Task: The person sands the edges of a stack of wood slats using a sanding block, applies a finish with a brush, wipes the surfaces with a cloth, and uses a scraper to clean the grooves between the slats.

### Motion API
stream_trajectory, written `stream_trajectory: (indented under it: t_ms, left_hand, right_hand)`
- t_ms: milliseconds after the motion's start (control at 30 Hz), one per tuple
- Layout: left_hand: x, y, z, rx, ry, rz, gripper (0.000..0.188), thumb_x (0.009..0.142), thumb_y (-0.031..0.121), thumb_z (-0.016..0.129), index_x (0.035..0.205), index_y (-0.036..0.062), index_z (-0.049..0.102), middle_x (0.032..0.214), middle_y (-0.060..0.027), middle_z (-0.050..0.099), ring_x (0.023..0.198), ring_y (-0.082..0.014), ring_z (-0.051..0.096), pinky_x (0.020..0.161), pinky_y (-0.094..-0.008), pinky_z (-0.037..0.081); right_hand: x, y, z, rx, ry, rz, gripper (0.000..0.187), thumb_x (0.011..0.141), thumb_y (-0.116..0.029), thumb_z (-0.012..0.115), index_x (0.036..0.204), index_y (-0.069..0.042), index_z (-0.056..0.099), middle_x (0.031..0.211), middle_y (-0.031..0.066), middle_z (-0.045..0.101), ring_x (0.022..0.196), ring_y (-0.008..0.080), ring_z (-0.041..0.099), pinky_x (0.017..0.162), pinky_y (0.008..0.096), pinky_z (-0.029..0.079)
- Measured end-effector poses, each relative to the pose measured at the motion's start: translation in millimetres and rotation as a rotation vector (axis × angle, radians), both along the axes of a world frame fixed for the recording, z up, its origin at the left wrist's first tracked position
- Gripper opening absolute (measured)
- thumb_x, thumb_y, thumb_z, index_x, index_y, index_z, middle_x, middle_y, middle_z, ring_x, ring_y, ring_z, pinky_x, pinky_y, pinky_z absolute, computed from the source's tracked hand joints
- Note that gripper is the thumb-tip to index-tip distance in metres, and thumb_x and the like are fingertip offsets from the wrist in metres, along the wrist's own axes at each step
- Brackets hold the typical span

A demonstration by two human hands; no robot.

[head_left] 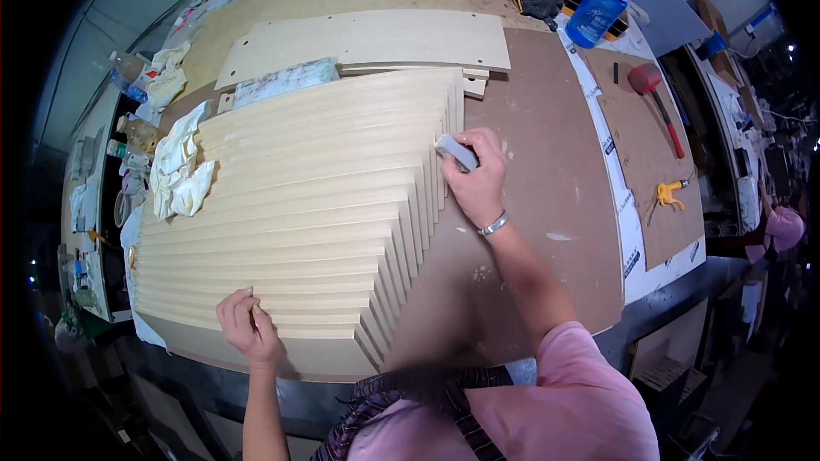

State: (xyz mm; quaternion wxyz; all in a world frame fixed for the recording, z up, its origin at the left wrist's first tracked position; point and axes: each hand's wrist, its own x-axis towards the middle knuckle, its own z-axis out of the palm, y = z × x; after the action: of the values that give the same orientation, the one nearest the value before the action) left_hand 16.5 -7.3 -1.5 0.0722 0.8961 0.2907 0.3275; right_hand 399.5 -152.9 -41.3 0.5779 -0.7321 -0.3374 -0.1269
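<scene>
A grey sanding block (458,154) is gripped in my right hand (480,179), at the stepped right ends of a stack of pale wooden boards (299,196). The boards lie overlapped in a row, each end set off from the one beside it. Over the nearest boards, at the front left, my left hand (248,326) has its fingers curled in. Whether anything sits inside those fingers is hidden. A crumpled white cloth (181,166) rests on the boards' left part.
Behind the boards lie a wide drilled panel (376,38) and a white-smeared block (287,80). At right are a red-headed mallet (653,94), a yellow air blow gun (669,194) and a blue bottle (601,7). Plastic bottles (137,132) stand left. Another person (779,229) is far right.
</scene>
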Motion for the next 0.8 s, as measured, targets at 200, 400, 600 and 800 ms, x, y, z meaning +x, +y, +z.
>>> stream_trajectory:
  t_ms: [200, 400, 600, 800]
  left_hand:
    - [0, 1, -1, 0.010, 0.005, -0.006, 0.016, 0.075, -0.004, 0.053, 0.089, -0.0019, 0.062, 0.100, -0.0183, 0.066, 0.093, -0.0359, 0.057, 0.083, -0.0429, 0.048]
    - [-1, 1, -1, 0.002, 0.007, 0.001, 0.016, 0.076, -0.004, 0.054, 0.089, -0.0019, 0.062, 0.100, -0.0184, 0.066, 0.093, -0.0363, 0.057, 0.083, -0.0432, 0.048]
    - [-3, 2, -1, 0.010, 0.019, -0.003, 0.015, 0.076, -0.003, 0.054, 0.089, -0.0022, 0.062, 0.100, -0.0182, 0.065, 0.093, -0.0365, 0.057, 0.083, -0.0434, 0.048]
    - [-1, 0, -1, -0.014, 0.007, 0.003, 0.015, 0.076, -0.003, 0.053, 0.089, -0.0022, 0.062, 0.100, -0.0183, 0.065, 0.093, -0.0365, 0.057, 0.083, -0.0434, 0.047]
  right_hand:
    - [-2, -3, -1, -0.038, 0.012, -0.017, 0.021, 0.069, 0.004, 0.069, 0.088, -0.003, 0.065, 0.091, 0.0123, 0.065, 0.084, 0.0316, 0.062, 0.073, 0.0394, 0.051]
    - [17, 8, 8, 0.047, -0.062, -0.061, 0.019, 0.069, 0.004, 0.069, 0.087, -0.001, 0.064, 0.088, 0.0120, 0.062, 0.083, 0.0302, 0.062, 0.073, 0.0383, 0.050]
    - [21, 11, 4, -0.004, -0.044, -0.050, 0.020, 0.068, 0.006, 0.068, 0.086, -0.002, 0.065, 0.089, 0.0129, 0.064, 0.084, 0.0329, 0.061, 0.075, 0.0411, 0.050]
    - [28, 10, 7, -0.026, -0.200, -0.036, 0.023, 0.068, 0.005, 0.069, 0.090, -0.001, 0.065, 0.089, 0.0110, 0.063, 0.085, 0.0294, 0.061, 0.075, 0.0376, 0.050]
